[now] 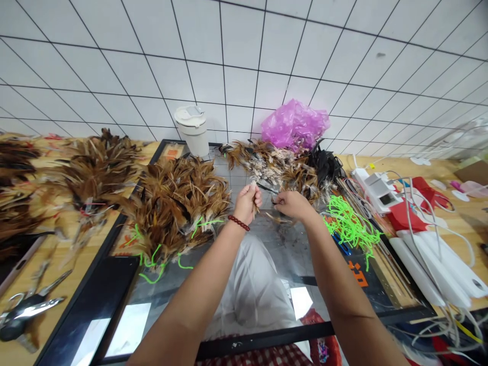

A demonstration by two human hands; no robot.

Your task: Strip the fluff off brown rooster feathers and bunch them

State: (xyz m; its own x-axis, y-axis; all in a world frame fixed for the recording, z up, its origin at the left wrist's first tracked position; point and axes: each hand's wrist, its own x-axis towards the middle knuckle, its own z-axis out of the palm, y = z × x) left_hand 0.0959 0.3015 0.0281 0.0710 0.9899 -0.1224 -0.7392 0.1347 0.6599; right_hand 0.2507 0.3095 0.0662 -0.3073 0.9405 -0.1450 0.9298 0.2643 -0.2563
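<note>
My left hand [247, 201] is closed in a fist around a small bunch of brown feathers, held upright over the glass table top [274, 249]. A dark red bead bracelet [239, 222] circles that wrist. My right hand [292, 206] is pinched shut on thin feathers just to the right of the left hand. Both hands hover in front of a loose heap of brown and white feathers [274, 170]. A large bundle of brown feathers tied with neon green cord [175, 203] lies to the left of my left hand.
More feather bundles [91, 168] lie at far left. A white lidded cup [192, 129] and pink plastic bag [293, 124] stand at the back. Neon green cords [348, 223], thin sticks, a power strip [375, 190] and cables sit right. Scissors [30, 302] lie at lower left.
</note>
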